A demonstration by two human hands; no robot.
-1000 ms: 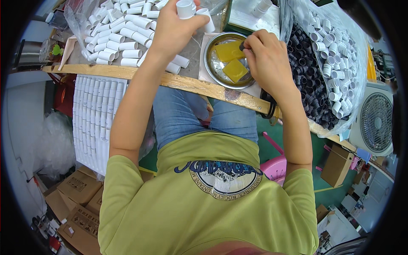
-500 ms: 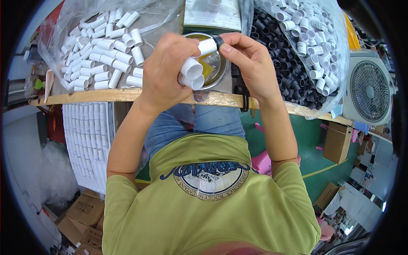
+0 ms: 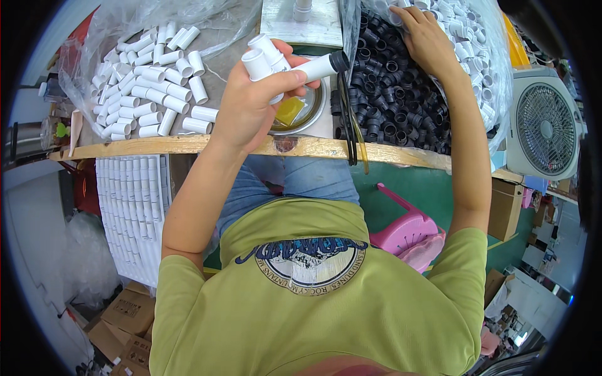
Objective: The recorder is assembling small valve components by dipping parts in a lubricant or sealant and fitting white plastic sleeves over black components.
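Workbench (image 3: 389, 153) strewn with white tubes (image 3: 157, 95), green floor (image 3: 371, 212), fan (image 3: 547, 130)

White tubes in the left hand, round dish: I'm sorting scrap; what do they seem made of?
The white tubes in the left hand look like rigid plastic, smooth with a soft sheen and even rims. The round dish is probably polished metal, given its bright, reflective rim.

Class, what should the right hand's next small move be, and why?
The right hand should probably pick up a white fitting: it reaches into their pile, while the left hand holds white tubes, one with a black fitting on its end.
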